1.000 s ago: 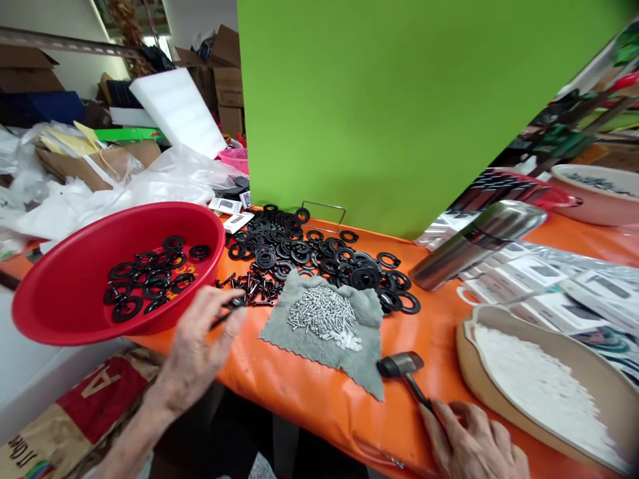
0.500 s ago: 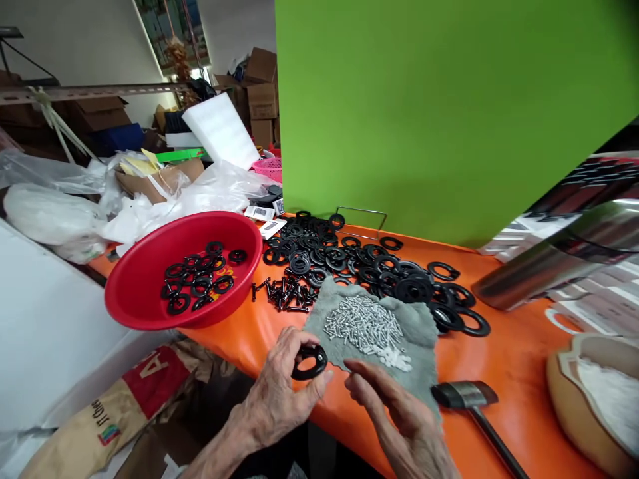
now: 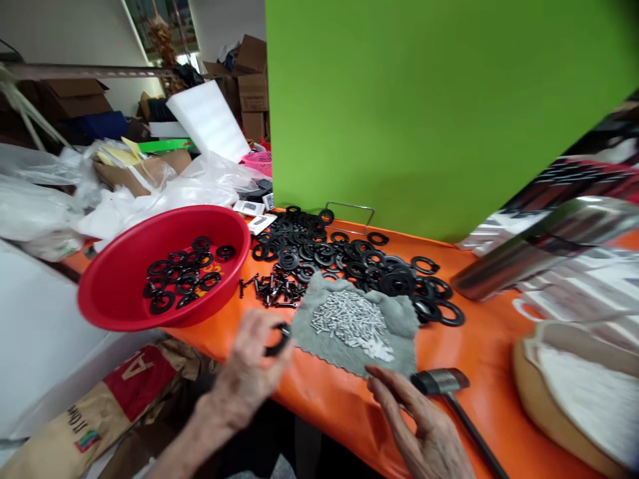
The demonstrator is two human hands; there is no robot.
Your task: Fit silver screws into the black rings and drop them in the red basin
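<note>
My left hand (image 3: 252,366), somewhat blurred, is closed on a black ring (image 3: 277,339) over the table's front edge. My right hand (image 3: 419,419) is held with its fingers extended and apart, holding nothing, between the grey cloth and the mallet (image 3: 442,381). On the grey cloth (image 3: 312,342) lies a heap of small silver pins (image 3: 349,318) with white bits at its lower right. Black rings (image 3: 359,259) are piled behind the cloth, and short black parts (image 3: 279,287) lie left of it. The red basin (image 3: 114,293) holds several black assembled rings (image 3: 187,285).
An orange cover (image 3: 324,386) spans the table. At the right stand a tan bowl (image 3: 529,386) of white material and a tilted metal cylinder (image 3: 514,253). A green panel (image 3: 424,120) rises behind; plastic bags (image 3: 184,193) lie back left.
My left hand has moved left toward the red basin with the black ring. My right hand is farther from it, lower right of the cloth. The whole view has shifted slightly.
</note>
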